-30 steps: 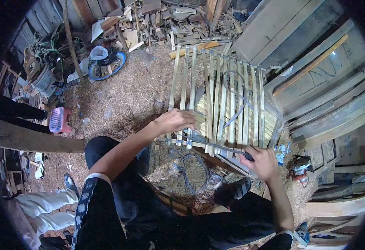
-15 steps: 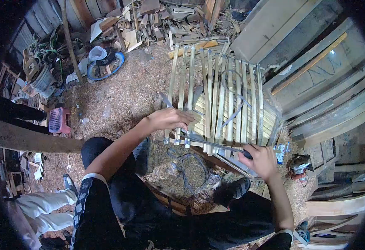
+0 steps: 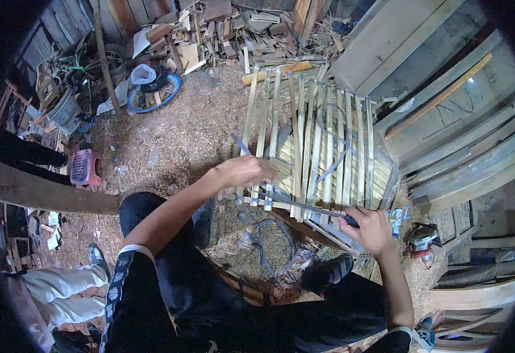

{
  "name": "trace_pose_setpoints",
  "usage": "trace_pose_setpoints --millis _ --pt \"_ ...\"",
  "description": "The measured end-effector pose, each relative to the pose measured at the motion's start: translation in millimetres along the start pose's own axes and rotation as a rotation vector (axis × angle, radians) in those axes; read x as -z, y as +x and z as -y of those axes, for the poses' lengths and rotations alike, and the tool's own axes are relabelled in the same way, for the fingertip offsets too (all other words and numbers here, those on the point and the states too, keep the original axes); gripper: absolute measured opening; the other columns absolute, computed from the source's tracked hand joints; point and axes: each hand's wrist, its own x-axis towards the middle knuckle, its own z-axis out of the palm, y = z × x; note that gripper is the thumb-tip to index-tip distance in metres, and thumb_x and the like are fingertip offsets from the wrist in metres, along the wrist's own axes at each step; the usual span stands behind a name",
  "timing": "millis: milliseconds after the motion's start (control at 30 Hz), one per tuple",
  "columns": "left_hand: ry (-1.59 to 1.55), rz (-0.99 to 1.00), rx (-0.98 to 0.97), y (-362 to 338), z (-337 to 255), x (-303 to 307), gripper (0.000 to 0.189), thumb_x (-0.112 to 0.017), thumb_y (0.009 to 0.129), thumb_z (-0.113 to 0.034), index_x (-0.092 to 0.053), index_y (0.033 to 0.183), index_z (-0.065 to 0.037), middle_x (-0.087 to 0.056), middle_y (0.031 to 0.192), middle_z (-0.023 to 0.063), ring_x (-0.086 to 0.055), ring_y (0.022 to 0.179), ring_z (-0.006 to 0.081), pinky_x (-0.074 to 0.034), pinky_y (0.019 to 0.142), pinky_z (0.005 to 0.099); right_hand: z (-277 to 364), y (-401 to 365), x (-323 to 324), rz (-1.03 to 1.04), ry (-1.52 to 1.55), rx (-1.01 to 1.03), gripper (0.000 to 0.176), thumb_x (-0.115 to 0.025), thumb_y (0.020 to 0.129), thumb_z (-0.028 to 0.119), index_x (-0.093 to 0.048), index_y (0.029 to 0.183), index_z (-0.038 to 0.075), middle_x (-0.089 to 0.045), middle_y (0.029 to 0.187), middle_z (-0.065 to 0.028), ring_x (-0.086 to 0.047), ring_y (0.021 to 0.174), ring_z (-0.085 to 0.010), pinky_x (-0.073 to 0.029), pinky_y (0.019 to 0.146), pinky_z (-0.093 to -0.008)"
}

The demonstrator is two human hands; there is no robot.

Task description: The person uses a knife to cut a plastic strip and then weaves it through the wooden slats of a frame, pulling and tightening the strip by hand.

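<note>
My right hand (image 3: 370,228) is closed around the black handle of a long thin metal tool (image 3: 304,206). The tool's shaft points left across the near ends of a row of pale wooden slats (image 3: 307,141). Over the left slats, my left hand (image 3: 248,170) has its fingers bent and close together; what they hold, if anything, is hidden. A grey strap (image 3: 241,144) shows just above that hand. Another length of strap (image 3: 334,165) loops over the slats farther right. More slats lie beneath the row.
Between my legs, tangled strap (image 3: 263,241) lies on shavings. A red power tool (image 3: 423,241) sits at right, near curved boards (image 3: 475,170). At left are a pink stool (image 3: 85,167), a blue-rimmed basin (image 3: 154,94) and another person's legs (image 3: 66,288). Scrap wood (image 3: 228,32) is piled behind.
My left hand has shifted slightly right over the slats, its fingertips moving away from the tool's tip. My right hand keeps its grip on the tool. The view has shifted a little.
</note>
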Motion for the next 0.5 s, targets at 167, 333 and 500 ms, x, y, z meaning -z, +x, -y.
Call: trace_pose_setpoints --millis 167,333,500 --pt "0.011 0.126 0.107 7.9 -11.2 0.7 0.027 -0.060 0.086 -0.003 -0.069 0.112 -0.001 -0.069 0.122 0.0160 -0.064 0.120 0.0327 -0.054 0.101 0.0433 -1.3 -0.2 -4.6 0.012 -0.007 0.015 0.035 -0.068 0.090 0.044 -0.066 0.085 0.010 -0.071 0.080 -0.0105 -0.069 0.064 -0.0339 -0.056 0.059 -0.0458" --pt "0.017 0.084 0.053 5.8 -5.9 -5.3 0.032 -0.059 0.083 0.000 -0.068 0.114 -0.001 -0.070 0.120 0.0169 -0.065 0.117 0.0344 -0.055 0.100 0.0429 6.1 5.1 4.0 0.018 -0.038 0.043 0.035 -0.067 0.091 0.043 -0.064 0.085 0.009 -0.071 0.077 -0.0107 -0.069 0.063 -0.0333 -0.055 0.057 -0.0441" --pt "0.046 0.012 0.076 10.4 -4.7 -3.3 0.030 -0.060 0.085 -0.004 -0.069 0.114 -0.005 -0.071 0.115 0.0147 -0.069 0.106 0.0335 -0.057 0.092 0.0432 7.0 10.9 -3.1 -0.005 -0.028 0.055 0.032 -0.067 0.091 0.041 -0.065 0.082 0.010 -0.071 0.076 -0.0106 -0.069 0.062 -0.0319 -0.054 0.055 -0.0437"
